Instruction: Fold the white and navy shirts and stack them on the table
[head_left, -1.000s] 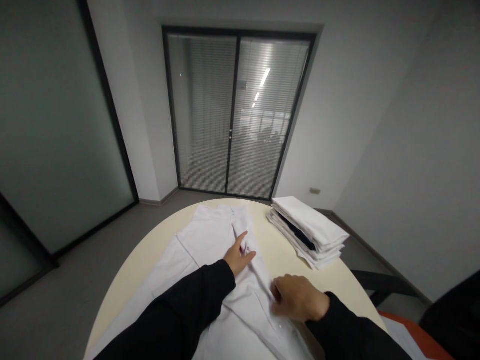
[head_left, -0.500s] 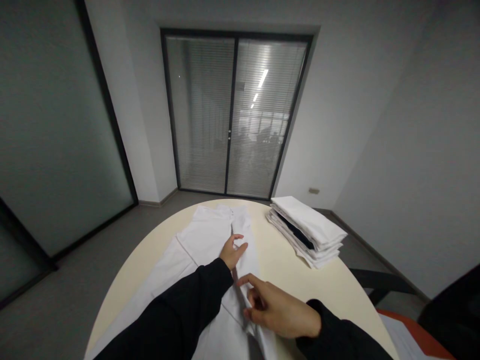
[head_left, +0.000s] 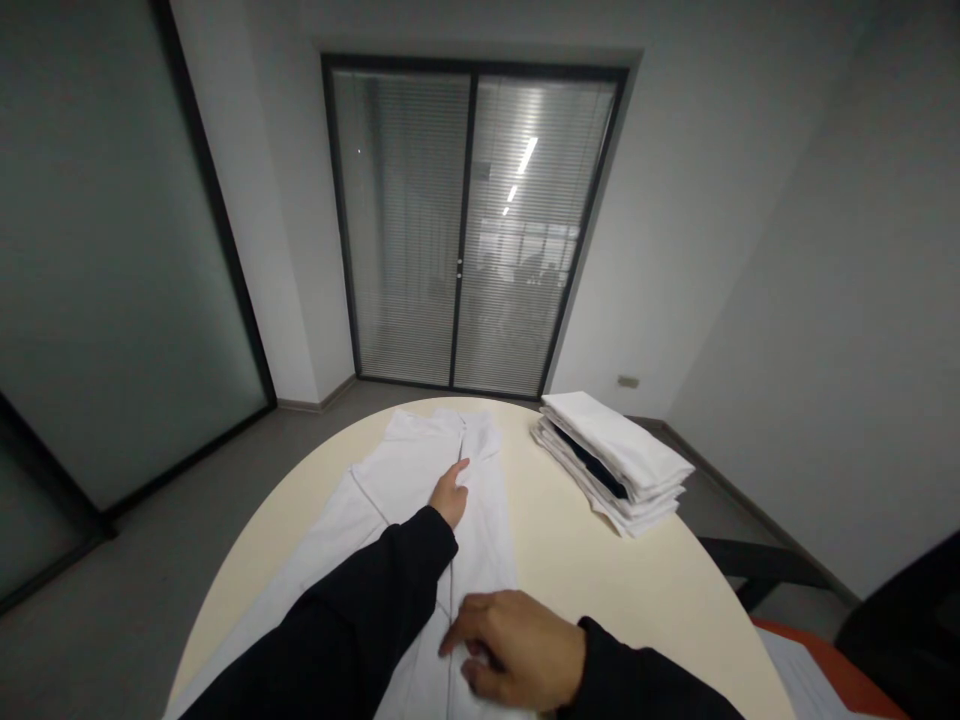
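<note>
A long white garment (head_left: 416, 450) lies lengthwise on the round table, with an open front edge running down its middle. My left hand (head_left: 448, 497) rests on its upper part beside that edge. Its index finger is stretched forward and the thumb stands apart; the other fingers are hidden. Closer to me, my right hand (head_left: 517, 645) hovers over or touches the lower front, which I cannot tell. Its fingers are bent and apart, slightly blurred, with no cloth visibly gripped between them.
Folded white garments with a dark layer form a stack (head_left: 615, 450) at the right of the cream table (head_left: 592, 570). A black chair (head_left: 915, 610) and an orange item with papers (head_left: 847, 665) are at the lower right. Behind stands a blind-covered glass door (head_left: 465, 230).
Both hands have shifted left and a little toward me. The garment's right front panel has moved left and lies flatter, with its edge nearer the other panel.
</note>
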